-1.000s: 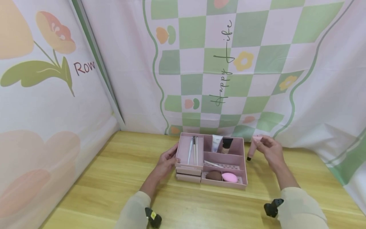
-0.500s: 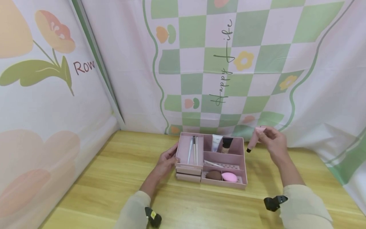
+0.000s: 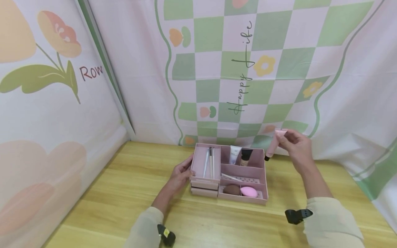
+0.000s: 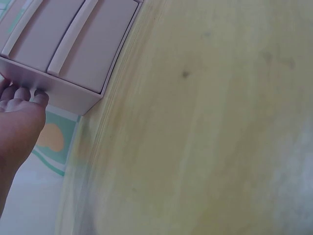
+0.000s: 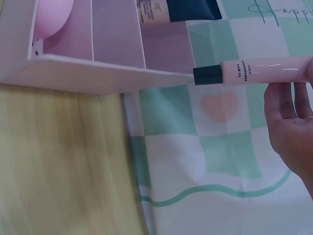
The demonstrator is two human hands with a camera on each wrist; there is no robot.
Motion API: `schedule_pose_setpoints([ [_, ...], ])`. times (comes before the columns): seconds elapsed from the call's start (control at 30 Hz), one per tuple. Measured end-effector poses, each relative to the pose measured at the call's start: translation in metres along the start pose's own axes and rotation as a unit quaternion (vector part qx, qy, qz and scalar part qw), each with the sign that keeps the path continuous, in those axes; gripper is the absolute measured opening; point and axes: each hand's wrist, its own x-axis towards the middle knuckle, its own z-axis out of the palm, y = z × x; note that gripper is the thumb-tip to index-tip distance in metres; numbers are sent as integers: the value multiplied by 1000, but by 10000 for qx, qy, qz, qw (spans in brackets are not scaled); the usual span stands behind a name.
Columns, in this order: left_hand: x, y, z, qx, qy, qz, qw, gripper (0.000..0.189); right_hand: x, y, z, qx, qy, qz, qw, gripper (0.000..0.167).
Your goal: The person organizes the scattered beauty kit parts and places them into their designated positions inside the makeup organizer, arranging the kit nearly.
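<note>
At the left side of a pink makeup organizer (image 3: 231,200), my left hand (image 3: 179,177) holds on with its thumb at the front corner. Its fingers lie curled against the side wall in the left wrist view. My right hand (image 3: 298,148) pinches a pink squeeze tube (image 3: 273,146) by its flat end, black cap pointing down. That cap is near the top of the organizer's right wall. A white tube (image 3: 234,155) and a black-and-beige tube (image 3: 245,157) stand in the back compartment.
Several slim brushes (image 3: 211,163) lie on the organizer's left top, above two drawers (image 3: 204,188). A white stick (image 3: 231,177) lies in the middle compartment; a brown sponge (image 3: 232,189) and a pink sponge (image 3: 249,192) sit in front. A patterned curtain (image 3: 242,86) hangs behind the wooden table (image 3: 139,179).
My right hand has raised the pink tube from beside the organizer to about its back right rim, with the cap drifting slightly left. The left hand and organizer have stayed put.
</note>
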Motion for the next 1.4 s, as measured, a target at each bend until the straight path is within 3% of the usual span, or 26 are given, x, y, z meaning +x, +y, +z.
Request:
schedule_pose_setpoints([
  [0.13,0,1,0,-17,18,-2,10000,81,0,0,10,113,-74,12,9999,21],
  [0.37,-1,1,-1,-36,5,-36,10000,82,-4,15,17,-214,-143,308,9992,21],
  [0.67,0,0,0,-1,-30,-1,10000,81,-9,33,10,-1625,120,571,9850,20],
  [0.9,-1,1,0,-25,-44,28,10000,81,-13,42,8,-1583,-80,666,9851,19],
  [1.4,-1,2,1,2,29,55,10000,80,-22,52,5,-2006,-346,964,9743,14],
])
